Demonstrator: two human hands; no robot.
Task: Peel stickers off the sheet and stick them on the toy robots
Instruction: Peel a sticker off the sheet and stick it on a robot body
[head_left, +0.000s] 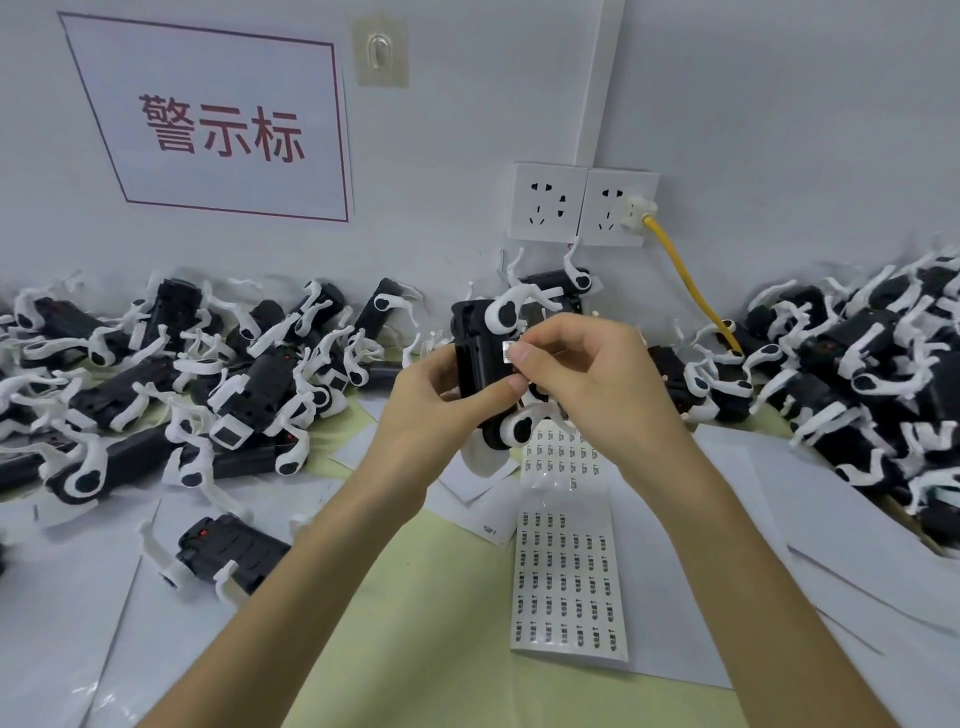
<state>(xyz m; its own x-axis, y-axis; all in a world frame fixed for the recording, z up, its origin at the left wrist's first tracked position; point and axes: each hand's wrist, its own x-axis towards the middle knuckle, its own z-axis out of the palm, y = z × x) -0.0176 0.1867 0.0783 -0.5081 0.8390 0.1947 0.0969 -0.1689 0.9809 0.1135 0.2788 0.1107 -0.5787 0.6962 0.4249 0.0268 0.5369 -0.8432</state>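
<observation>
Grips the toy robot (478, 358) at centre by its black body with the left hand (431, 395); pinches a flimsy sticker (508, 347) against it with the right hand (582, 374); likely light, rigid, thin-legged; leaves the sticker sheet (569, 571) at 5 o'clock.

The sticker sheet (569, 571) lies flat on the table, a long strip with rows of small printed labels (several spaces near its far end are bare). Just above its far end, the left hand (436, 400) grips a black toy robot (478, 353) with white legs, while the right hand (587, 374) pinches a small white sticker (508, 347) against the robot's black body. Left of the sheet sprawls a left heap of robots (182, 374), and one lone robot (228, 551) lies nearer. Right of the sheet, beyond white paper sheets (831, 519), rises a right heap of robots (883, 364). On the wall beyond the sheet are wall sockets (582, 205) with a yellow cable (691, 280) plugged in.
</observation>
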